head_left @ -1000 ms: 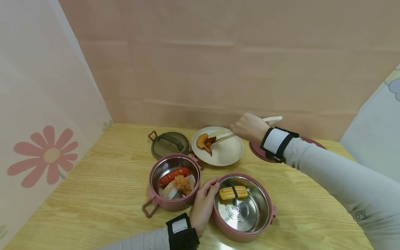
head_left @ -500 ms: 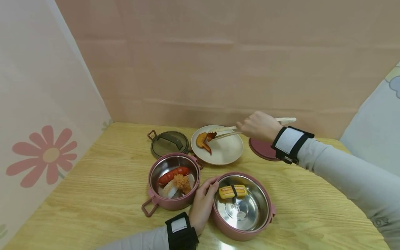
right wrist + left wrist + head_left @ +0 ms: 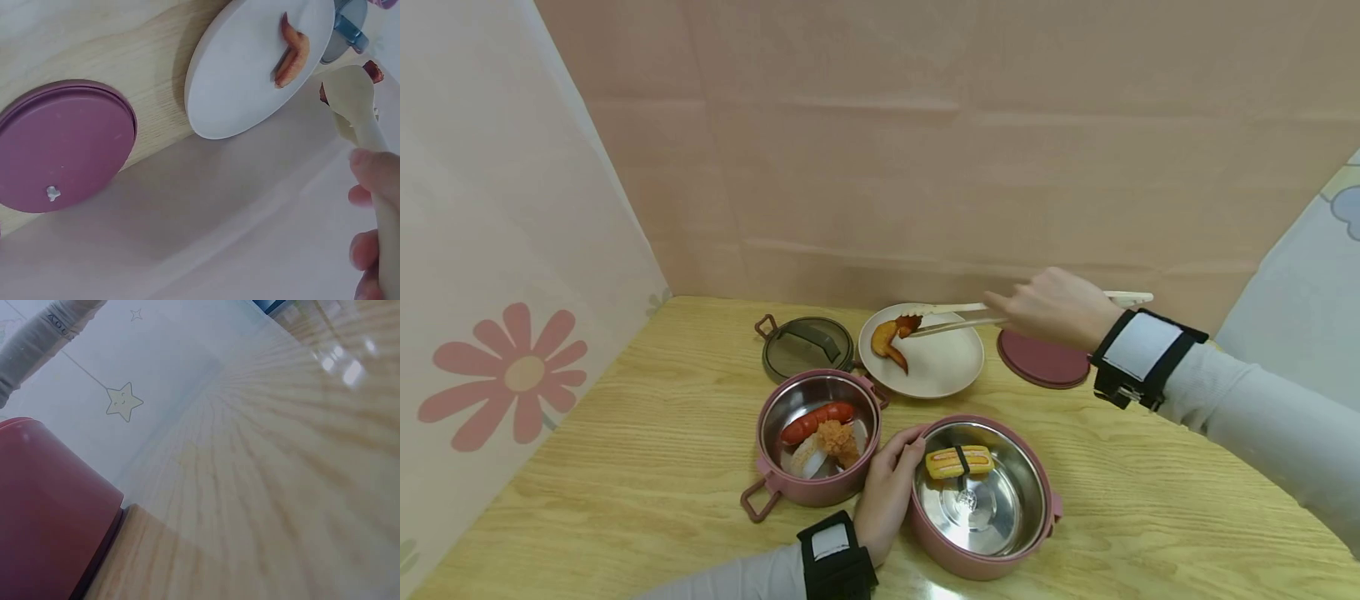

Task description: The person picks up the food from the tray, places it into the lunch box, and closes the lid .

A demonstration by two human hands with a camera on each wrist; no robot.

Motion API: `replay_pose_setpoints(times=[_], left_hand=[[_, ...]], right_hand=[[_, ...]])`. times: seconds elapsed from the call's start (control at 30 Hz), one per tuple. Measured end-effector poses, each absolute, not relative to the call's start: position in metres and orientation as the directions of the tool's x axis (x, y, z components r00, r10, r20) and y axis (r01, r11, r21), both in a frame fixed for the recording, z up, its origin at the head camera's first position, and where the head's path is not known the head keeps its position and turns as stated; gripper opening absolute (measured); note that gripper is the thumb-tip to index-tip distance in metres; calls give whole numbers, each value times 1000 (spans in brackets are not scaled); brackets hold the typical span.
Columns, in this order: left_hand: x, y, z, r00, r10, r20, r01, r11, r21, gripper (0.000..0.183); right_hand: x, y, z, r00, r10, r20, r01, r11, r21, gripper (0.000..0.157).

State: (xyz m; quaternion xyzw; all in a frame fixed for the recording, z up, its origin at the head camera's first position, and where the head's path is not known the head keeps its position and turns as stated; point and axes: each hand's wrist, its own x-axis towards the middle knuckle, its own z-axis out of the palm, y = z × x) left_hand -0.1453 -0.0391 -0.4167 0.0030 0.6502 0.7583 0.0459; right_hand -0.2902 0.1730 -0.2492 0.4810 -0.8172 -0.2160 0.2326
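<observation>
Your R hand [image 3: 1054, 310] is curled round the tongs [image 3: 370, 128], tips nearly together w/ a dark-red food pc [image 3: 909, 324] pinched between, over the plate [image 3: 951, 362] nr the orange-brown wing [image 3: 883, 335]. Your L hand [image 3: 883, 497], fingers fairly straight, touches the L rim of the pink pot [image 3: 976, 567] w/ yellow sushi [image 3: 977, 459] in it; sausage pot [image 3: 820, 495] just beside.

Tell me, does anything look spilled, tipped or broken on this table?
Nothing stands out. The left pot and right pot stand upright, food sits in them, on the plate or in the tongs, and no spill shows.
</observation>
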Motion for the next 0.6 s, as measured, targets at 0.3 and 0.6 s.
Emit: replay_pose_setpoints(times=[0.3,0.6], left_hand=[[-145,-40,-417,-995,63,-72,-80,-146,986,43],[-145,-42,-416,-995,66,-78,-87,-139,986,44]], right_hand=[[-270,190,-247,-367,-905,215,-700,421,577,28],[-245,211,-253,-326,-899,294,-707,438,555,55]])
